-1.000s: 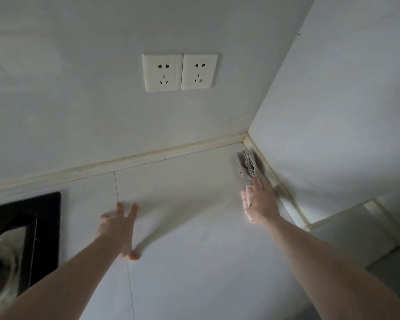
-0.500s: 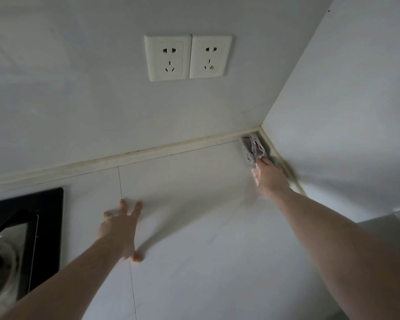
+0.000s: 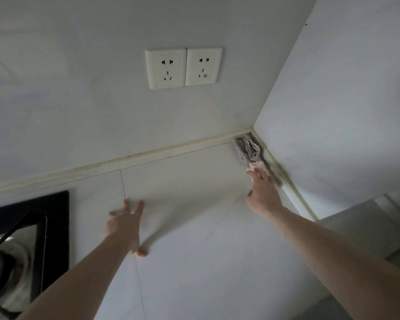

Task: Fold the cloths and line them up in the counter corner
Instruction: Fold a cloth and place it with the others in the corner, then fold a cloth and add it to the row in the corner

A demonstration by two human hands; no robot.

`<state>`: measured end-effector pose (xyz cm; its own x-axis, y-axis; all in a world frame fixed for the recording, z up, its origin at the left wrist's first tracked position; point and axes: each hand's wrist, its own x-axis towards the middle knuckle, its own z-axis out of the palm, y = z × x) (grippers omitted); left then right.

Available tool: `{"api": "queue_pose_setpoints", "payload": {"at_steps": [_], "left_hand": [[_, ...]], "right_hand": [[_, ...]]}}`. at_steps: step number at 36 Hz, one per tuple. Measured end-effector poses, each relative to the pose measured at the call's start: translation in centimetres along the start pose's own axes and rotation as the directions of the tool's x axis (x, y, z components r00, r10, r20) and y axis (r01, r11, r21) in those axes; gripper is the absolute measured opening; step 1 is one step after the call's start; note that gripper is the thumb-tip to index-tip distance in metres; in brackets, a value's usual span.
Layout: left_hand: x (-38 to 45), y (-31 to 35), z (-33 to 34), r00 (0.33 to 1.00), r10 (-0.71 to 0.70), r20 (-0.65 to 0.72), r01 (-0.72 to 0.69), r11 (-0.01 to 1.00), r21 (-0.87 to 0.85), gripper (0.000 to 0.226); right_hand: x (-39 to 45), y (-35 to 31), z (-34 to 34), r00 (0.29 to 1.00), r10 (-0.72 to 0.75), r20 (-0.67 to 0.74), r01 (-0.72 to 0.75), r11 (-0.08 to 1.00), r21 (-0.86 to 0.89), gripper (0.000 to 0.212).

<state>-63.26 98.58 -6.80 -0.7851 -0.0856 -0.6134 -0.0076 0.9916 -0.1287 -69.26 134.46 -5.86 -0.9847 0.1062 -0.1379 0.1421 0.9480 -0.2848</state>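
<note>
A folded grey cloth [image 3: 247, 148] lies in the far right corner of the white counter [image 3: 194, 192], against the side wall. A pale pink cloth edge [image 3: 257, 165] shows just in front of it. My right hand [image 3: 262, 192] hovers just short of the cloths with its fingers spread and straight, holding nothing. My left hand [image 3: 125, 225] rests flat on the counter to the left, fingers spread, well away from the cloths.
A black hob [image 3: 32, 227] with a pot [image 3: 7, 273] on it sits at the left edge. Two white wall sockets [image 3: 184, 68] are on the back wall. The counter's right end drops to a lower surface [image 3: 367, 227].
My right hand pushed the cloth into the corner, then let go and drew back a little. My left hand stayed flat on the counter.
</note>
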Motion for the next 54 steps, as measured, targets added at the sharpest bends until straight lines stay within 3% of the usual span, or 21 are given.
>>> {"api": "queue_pose_setpoints", "payload": {"at_steps": [3,6,9,12,17,22,26,30,33,38,44,54], "left_hand": [[-0.3,-0.1,-0.1,1.0,0.015,-0.005,-0.015,1.0,-0.022,0.139],[-1.6,-1.1,0.7,0.995,0.089,-0.043,-0.092,0.994,-0.064,0.114],[-4.5,-2.1,2.4,0.985,0.17,-0.028,-0.171,0.983,-0.058,0.091],[-7.2,-2.8,4.8,0.976,0.217,-0.002,-0.217,0.976,-0.018,0.084],[-12.9,-3.3,9.1,0.948,0.318,0.029,-0.316,0.948,-0.041,0.082],[-19.6,-5.8,12.0,0.917,0.397,0.046,-0.347,0.849,-0.399,0.06],[-25.2,-9.4,15.8,0.959,0.281,-0.046,-0.254,0.77,-0.586,0.051],[-30.6,-14.2,18.9,0.981,0.137,-0.135,-0.192,0.725,-0.662,0.051],[-34.5,-17.7,20.8,0.984,-0.004,-0.178,-0.125,0.693,-0.71,0.05],[-39.6,-21.6,22.7,0.965,-0.208,-0.161,-0.007,0.593,-0.805,0.047],[-46.6,-26.0,25.4,0.866,-0.485,-0.126,0.109,0.428,-0.897,0.044],[-59.2,-33.5,29.9,0.655,-0.74,-0.152,0.158,0.331,-0.93,0.044]], "right_hand": [[-2.5,-0.9,0.4,0.999,0.031,0.008,-0.032,0.998,0.046,0.068],[-5.8,-3.0,0.8,0.999,0.033,0.017,-0.035,0.995,0.092,0.066],[-10.5,-5.8,1.8,0.981,0.017,0.194,-0.037,0.994,0.1,0.064],[-15.8,-8.3,4.2,0.916,-0.045,0.398,0.006,0.995,0.099,0.065],[-24.4,-12.1,7.1,0.84,-0.093,0.535,0.055,0.995,0.085,0.066],[-31.9,-15.8,8.4,0.782,-0.151,0.605,0.14,0.988,0.065,0.063],[-36.7,-18.1,8.8,0.728,-0.137,0.671,0.118,0.99,0.074,0.064],[-39.9,-21.1,8.6,0.699,-0.168,0.695,0.087,0.985,0.15,0.058],[-41.6,-24.3,7.7,0.684,-0.258,0.682,0.184,0.966,0.181,0.055],[-42.4,-30.4,5.5,0.599,-0.44,0.668,0.361,0.894,0.265,0.052],[-44.7,-40.1,3.9,0.408,-0.649,0.642,0.538,0.739,0.405,0.048],[-56.0,-50.1,5.7,0.144,-0.793,0.592,0.651,0.526,0.547,0.044]]}}
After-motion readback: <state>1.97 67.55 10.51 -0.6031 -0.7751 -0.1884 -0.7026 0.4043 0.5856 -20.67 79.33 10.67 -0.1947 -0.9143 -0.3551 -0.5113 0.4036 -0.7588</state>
